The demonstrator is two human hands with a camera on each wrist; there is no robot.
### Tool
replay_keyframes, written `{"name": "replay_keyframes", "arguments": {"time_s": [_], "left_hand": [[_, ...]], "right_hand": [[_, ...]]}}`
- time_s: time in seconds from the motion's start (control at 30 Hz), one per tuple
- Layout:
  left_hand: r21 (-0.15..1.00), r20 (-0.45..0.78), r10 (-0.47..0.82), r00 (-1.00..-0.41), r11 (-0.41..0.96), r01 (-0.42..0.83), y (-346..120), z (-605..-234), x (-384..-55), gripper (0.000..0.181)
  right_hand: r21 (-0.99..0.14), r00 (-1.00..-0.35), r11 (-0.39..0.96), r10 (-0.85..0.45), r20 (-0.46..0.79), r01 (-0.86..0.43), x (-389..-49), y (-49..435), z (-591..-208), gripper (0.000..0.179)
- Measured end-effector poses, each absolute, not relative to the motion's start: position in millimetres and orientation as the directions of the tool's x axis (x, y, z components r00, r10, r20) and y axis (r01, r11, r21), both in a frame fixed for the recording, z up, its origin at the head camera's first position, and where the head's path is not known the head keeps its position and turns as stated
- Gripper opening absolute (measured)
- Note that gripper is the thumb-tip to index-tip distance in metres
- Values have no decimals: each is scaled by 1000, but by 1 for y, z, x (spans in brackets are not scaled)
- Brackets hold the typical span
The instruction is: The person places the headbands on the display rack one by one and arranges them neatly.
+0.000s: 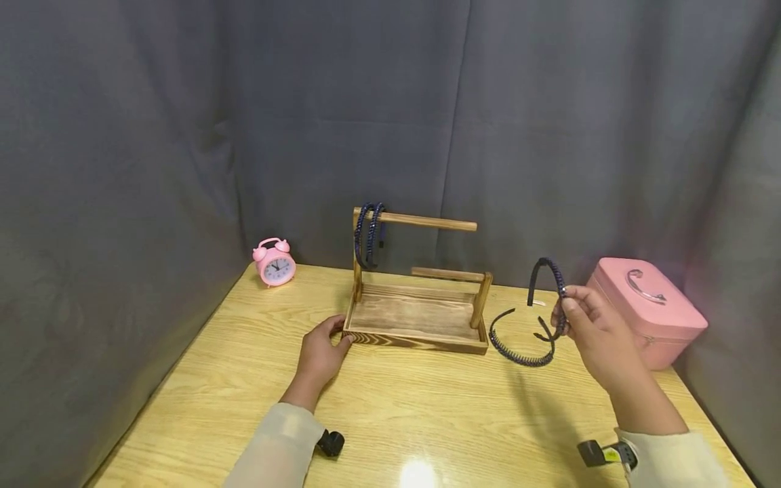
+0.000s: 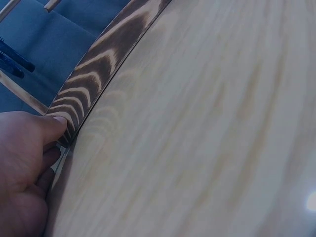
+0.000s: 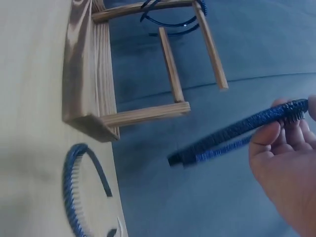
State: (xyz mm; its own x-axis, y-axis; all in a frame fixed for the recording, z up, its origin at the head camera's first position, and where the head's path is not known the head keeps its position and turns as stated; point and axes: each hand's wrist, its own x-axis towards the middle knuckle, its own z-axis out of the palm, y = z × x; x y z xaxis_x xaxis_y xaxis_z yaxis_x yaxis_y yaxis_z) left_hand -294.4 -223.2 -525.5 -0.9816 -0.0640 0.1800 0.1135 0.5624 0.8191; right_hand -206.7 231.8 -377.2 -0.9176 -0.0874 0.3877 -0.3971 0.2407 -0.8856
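A wooden rack (image 1: pixel 415 347) with a tray base and two horizontal bars stands mid-table. Two dark blue headbands (image 1: pixel 371 237) hang at the left end of its upper bar. My left hand (image 1: pixel 320 352) grips the tray's front left corner, with the thumb (image 2: pixel 55 127) on the striped front wall. In my right hand (image 1: pixel 601 335) a dark beaded headband (image 3: pixel 237 126) is pinched, raised to the right of the rack. Below it a toothed headband (image 1: pixel 521 359) lies on the table, beside the rack's right end; the held one partly overlaps it in the head view.
A pink alarm clock (image 1: pixel 276 263) stands at the back left of the table (image 1: pixel 390 407). At the right is a pink case (image 1: pixel 653 305) with a silver handle. Grey curtains (image 1: pixel 342 122) hang behind the table and on both sides.
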Motion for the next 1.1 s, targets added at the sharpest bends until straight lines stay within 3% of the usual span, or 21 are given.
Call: {"name": "replay_keyframes", "arguments": {"time_s": [0.2, 0.37, 0.57, 0.7, 0.87, 1.1], "left_hand": [[814, 158, -48, -986, 572, 102, -225, -527, -295, 51], [805, 168, -44, -985, 583, 112, -228, -527, -297, 49], [813, 159, -55, -986, 573, 100, -231, -523, -299, 51], [821, 157, -59, -986, 563, 97, -232, -524, -298, 51], [827, 161, -76, -984, 555, 92, -232, -525, -298, 50], [835, 154, -77, -985, 544, 88, -226, -527, -297, 50]], "right_hand": [[-932, -965, 256, -20, 262, -258, -239, 214, -363, 30], [-912, -960, 314, 5, 279, -264, -254, 198, -351, 46], [-951, -964, 234, 126, 236, -203, -282, 178, -335, 34], [-974, -967, 157, 170, 189, -163, -303, 165, -330, 40], [-976, -959, -19, 193, 208, -215, -329, 138, -331, 39], [-967, -955, -92, 206, 213, -236, -347, 96, -342, 24]]}}
